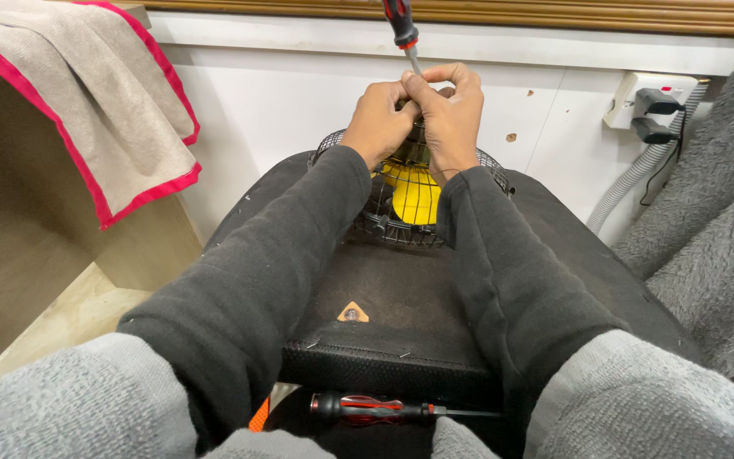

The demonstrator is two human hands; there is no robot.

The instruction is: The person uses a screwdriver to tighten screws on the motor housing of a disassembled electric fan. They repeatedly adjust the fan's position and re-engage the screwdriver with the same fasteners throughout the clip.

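Note:
A small fan with a black wire cage and yellow blades stands on a black padded seat. Both hands meet at the top of the cage. My right hand pinches the metal shaft of a red and black screwdriver, whose handle points up. My left hand presses against the right one and rests on the cage top, fingers curled. The screwdriver's tip is hidden behind the fingers.
A second red and black screwdriver lies below the seat's front edge. A grey towel with pink trim hangs at the left. A wall socket with black plugs and a grey hose are at the right, beside grey fleece.

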